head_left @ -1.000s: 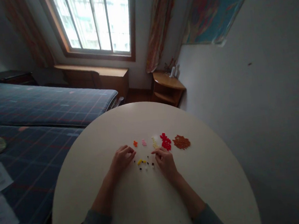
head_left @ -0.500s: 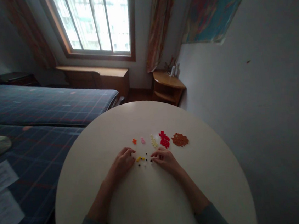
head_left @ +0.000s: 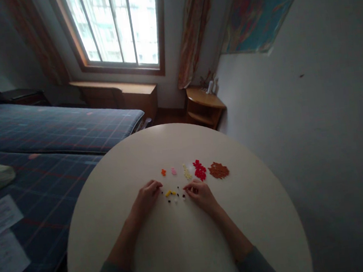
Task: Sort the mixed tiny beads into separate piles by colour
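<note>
On the round white table (head_left: 179, 240) my left hand (head_left: 148, 195) rests with loosely bent fingers, slightly apart, and nothing visible in them. A tiny dark piece (head_left: 162, 193) lies beside its fingertips. My right hand (head_left: 201, 193) has thumb and fingertips drawn together; whatever they may hold is too small to make out. Between the hands lie a few yellow pieces (head_left: 168, 193), several small black pieces (head_left: 183, 195) and a whitish piece (head_left: 176, 201). Behind them sit small groups of orange pieces (head_left: 163, 172), pink pieces (head_left: 174, 171) and pale yellow pieces (head_left: 187, 172).
Piles of red pieces (head_left: 200, 171) and brown pieces (head_left: 219, 170) lie beyond my right hand. A bed with a plaid mattress (head_left: 54, 127) borders the table on the left, papers (head_left: 3, 250) on it. A corner shelf (head_left: 205, 98) stands behind, a wall on the right.
My left hand has drawn back slightly to the left, and the tiny dark piece now shows beside its fingertips. My right hand has barely moved.
</note>
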Available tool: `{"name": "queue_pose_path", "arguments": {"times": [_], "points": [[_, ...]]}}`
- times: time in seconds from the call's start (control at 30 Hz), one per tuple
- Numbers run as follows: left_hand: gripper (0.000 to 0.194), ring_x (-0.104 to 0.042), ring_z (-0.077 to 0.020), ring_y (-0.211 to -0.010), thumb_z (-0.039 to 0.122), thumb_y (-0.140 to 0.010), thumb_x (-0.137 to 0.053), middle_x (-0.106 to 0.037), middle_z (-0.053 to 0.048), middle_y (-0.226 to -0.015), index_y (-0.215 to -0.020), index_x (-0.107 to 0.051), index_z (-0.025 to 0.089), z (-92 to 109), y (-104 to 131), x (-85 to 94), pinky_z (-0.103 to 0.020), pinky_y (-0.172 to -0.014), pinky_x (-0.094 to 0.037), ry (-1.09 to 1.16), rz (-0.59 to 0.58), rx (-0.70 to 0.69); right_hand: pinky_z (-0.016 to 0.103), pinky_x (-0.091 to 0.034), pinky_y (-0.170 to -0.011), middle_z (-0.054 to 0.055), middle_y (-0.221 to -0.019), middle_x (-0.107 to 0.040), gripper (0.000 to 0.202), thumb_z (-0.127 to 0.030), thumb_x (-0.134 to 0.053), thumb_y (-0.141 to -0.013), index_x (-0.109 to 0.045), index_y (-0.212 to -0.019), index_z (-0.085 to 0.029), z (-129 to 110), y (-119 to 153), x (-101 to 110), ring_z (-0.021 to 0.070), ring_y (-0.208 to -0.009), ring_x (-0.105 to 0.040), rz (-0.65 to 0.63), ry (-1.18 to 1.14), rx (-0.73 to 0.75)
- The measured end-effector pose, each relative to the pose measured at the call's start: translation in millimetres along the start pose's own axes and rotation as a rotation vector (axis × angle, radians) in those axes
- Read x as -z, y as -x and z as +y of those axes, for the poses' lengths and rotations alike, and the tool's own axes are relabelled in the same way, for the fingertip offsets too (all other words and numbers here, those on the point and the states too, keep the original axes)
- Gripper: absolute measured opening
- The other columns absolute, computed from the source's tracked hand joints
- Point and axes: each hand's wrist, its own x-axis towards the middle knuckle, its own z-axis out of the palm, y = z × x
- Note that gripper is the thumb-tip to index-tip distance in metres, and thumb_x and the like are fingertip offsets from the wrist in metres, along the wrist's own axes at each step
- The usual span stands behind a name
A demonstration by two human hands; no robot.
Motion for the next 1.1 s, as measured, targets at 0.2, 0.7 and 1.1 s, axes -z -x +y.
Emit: {"name": "queue_pose_path", "arguments": {"times": [0.2,0.7,1.1], "points": [[0.016,-0.056,-0.0117,-0.067,0.011,-0.076,-0.044,-0.057,-0.003,-0.082,-0.082,-0.057,0.018,-6.2,-6.7,-1.7,-0.023,-0.065,-0.046,-0.040,0.102,0.014,0.018,-0.039,-0.052,-0.001,-0.064,-0.053,0.015,-0.010,-0.055,-0.069,-0.067,-0.074,-0.017,-4.4,-0.2,1.5,0.0073,-0.053,-0.047,-0.003,0.009,-0.007],[0.026,-0.057,-0.0153,-0.072,0.005,-0.071,-0.044,-0.055,-0.004,-0.083,-0.091,-0.054,0.017,-23.2,-31.2,-6.5,-0.029,-0.068,-0.050,-0.062,0.311,0.107,0.018,-0.038,-0.053,-0.001,-0.066,-0.053,0.016,-0.008,-0.056,-0.068,-0.067,-0.075,-0.017,-3.1,0.3,-1.1,0.0072,-0.054,-0.046,-0.010,0.037,0.012],[0.023,-0.057,-0.0160,-0.070,0.008,-0.070,-0.046,-0.057,-0.004,-0.079,-0.088,-0.055,0.018,-24.0,-40.2,-11.8,-0.030,-0.067,-0.050,-0.022,0.331,0.124,0.021,-0.041,-0.063,0.001,-0.073,-0.055,0.017,-0.015,-0.055,-0.073,-0.067,-0.084,-0.019,-8.1,-2.6,-3.6,0.0099,-0.062,-0.051,0.020,0.124,-0.052]]}}
